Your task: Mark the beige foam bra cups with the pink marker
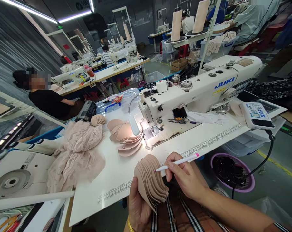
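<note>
The left hand [140,206], nearest the camera, is curled around a fanned stack of beige pads [150,180] at the table's [107,170] front edge. The right hand [184,175] pinches a white pen [177,162], its pink tip at the stack, perhaps touching. "JUKI" marks the sewing machine [196,91]; the control box's [256,114] lettering is too small to read.

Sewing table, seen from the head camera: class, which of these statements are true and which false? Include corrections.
1. The right hand holds a pen. True.
2. The left hand grips the lace fabric. False: it holds fanned beige pieces; the lace lies left of the machine.
3. The sewing machine bears blue lettering. True.
4. The purple basket stands on the table. False: it is below, on the floor.
</note>
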A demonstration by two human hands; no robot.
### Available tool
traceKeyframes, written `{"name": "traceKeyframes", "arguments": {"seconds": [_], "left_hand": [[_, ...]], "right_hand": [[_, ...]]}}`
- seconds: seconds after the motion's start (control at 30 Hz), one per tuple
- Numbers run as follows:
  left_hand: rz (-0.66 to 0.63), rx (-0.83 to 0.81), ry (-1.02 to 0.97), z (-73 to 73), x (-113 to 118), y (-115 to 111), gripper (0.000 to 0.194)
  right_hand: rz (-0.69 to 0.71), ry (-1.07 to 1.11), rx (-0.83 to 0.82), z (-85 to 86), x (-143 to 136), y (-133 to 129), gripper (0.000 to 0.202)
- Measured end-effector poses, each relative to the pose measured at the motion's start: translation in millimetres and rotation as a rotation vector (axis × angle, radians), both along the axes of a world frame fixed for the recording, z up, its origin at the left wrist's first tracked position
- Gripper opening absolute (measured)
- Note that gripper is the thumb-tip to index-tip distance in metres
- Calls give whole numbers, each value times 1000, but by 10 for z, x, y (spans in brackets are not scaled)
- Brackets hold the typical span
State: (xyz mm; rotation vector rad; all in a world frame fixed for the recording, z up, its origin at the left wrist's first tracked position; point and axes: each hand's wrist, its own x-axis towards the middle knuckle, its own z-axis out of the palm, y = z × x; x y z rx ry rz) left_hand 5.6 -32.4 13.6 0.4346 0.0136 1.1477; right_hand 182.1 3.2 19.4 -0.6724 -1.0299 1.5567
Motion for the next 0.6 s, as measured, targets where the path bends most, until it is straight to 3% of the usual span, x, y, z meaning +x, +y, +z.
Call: {"name": "traceKeyframes", "arguments": {"seconds": [0.23,0.37,0.6], "left_hand": [[-26,-40,47,64,46,-19,49],[3,-79,59,-43,-1,-38,47],[222,-328,134,-265,-76,-104,37]], "right_hand": [[65,-49,7,61,9,6,38],[26,-38,29,64,21,10,34],[71,-88,39,91,2,-5,36]]}}
